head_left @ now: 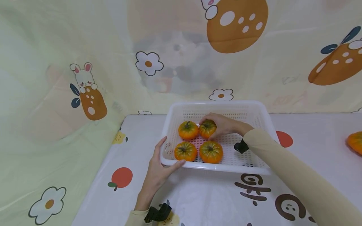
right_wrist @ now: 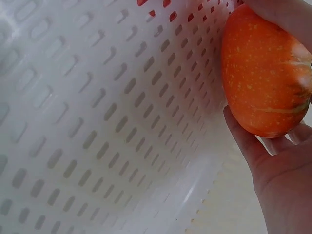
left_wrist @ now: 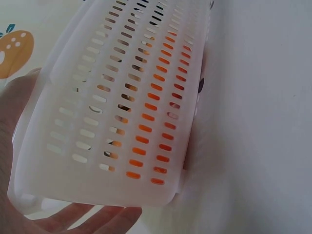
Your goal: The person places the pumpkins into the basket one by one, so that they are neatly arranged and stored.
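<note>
A white plastic basket (head_left: 240,168) with slotted walls stands on the table, with several small orange-and-green pumpkins in its left part. My right hand (head_left: 222,125) reaches into it and grips the back-right pumpkin (head_left: 207,128) between thumb and fingers. That pumpkin (right_wrist: 265,73) shows orange skin in the right wrist view. Around it sit a back-left pumpkin (head_left: 188,130), a front-left pumpkin (head_left: 185,151) and a front-right pumpkin (head_left: 211,152). My left hand (head_left: 158,172) holds the basket's front-left corner; in the left wrist view its fingers (left_wrist: 105,220) curl around the rim.
Another orange pumpkin (head_left: 355,142) lies on the table at the far right, cut off by the frame edge. A patterned cloth (head_left: 175,62) hangs right behind the basket and along the left side. The white tablecloth (head_left: 209,194) carries printed fruit and faces.
</note>
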A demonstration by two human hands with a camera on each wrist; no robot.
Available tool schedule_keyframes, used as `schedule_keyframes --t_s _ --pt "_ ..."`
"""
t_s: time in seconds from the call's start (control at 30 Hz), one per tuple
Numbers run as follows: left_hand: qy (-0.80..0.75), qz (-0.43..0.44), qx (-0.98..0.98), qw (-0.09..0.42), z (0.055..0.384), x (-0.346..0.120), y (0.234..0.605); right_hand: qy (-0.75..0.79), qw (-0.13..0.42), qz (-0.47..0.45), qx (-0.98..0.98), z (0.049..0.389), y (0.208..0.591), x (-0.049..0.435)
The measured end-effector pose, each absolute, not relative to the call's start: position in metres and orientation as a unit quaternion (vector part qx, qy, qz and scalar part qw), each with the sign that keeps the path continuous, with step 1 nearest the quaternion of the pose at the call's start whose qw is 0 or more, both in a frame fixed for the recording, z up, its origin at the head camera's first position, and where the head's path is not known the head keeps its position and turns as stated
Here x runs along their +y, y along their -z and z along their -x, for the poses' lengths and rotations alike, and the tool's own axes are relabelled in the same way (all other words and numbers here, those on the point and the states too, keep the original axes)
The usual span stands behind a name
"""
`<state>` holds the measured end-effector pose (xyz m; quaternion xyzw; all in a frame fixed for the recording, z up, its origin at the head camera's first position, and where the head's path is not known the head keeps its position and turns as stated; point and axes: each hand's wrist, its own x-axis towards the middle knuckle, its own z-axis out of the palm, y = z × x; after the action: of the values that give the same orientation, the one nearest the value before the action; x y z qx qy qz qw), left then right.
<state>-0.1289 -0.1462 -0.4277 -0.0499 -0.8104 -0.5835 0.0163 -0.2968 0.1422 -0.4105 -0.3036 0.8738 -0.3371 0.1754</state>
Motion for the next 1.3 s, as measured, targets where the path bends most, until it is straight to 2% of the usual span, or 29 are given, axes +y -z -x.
schedule_keyframes --t_s 0.5,0.97,1.13,1.3 --pt "0.578 0.043 -0.815 0.013 0.128 -0.145 0.426 0.35 0.197 0.295 0.867 0.296 0.407 0.146" --pt "0.578 0.05 -0.814 0.015 0.129 -0.144 0.425 0.363 0.182 0.313 0.858 0.293 0.392 0.158" --pt "0.574 0.054 -0.817 0.018 0.13 -0.144 0.426 0.375 0.159 0.32 0.855 0.279 0.372 0.168" --pt "0.576 0.054 -0.815 0.018 0.129 -0.143 0.426 0.378 0.139 0.326 0.856 0.25 0.342 0.182"
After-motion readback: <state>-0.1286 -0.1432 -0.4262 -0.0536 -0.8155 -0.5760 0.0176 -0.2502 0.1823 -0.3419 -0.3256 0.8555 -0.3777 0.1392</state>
